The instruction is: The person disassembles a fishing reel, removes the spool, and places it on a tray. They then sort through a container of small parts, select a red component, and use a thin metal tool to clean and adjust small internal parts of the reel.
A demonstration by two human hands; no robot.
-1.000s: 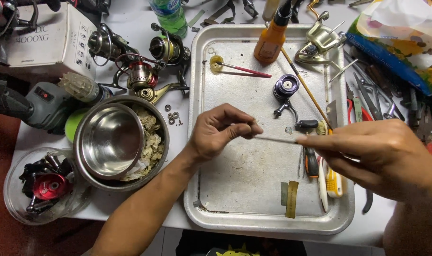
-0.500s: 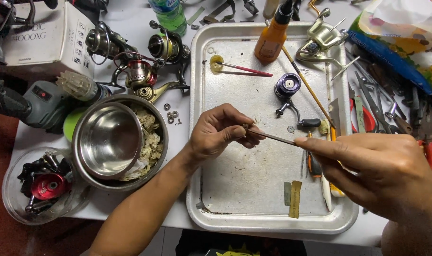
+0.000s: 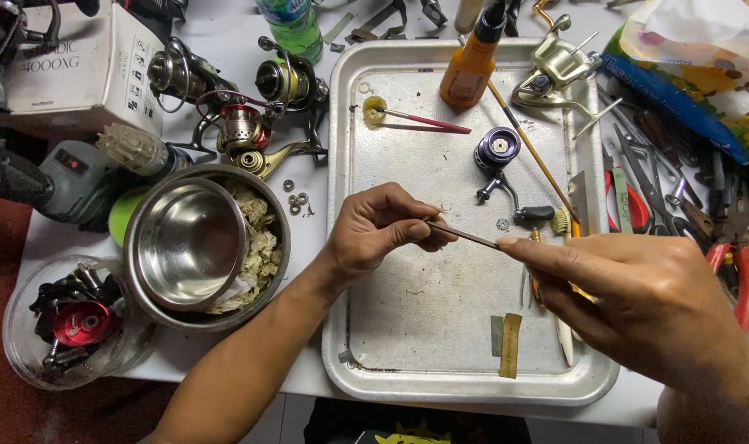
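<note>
Left hand (image 3: 380,228): bare, no glove, ring or watch.
Right hand (image 3: 637,296): bare, no glove or ring.
Forearms: uncovered, no sleeves in view.

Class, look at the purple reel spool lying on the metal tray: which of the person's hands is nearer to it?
Left. The left hand lies just below-left of the purple spool, while the right hand sits farther off, below and to its right. Both hold a thin rod.

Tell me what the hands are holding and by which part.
Both hands hold one thin dark rod over the metal tray. The left hand pinches its left end between thumb and fingers; the right hand holds the right end at its fingertips.
</note>
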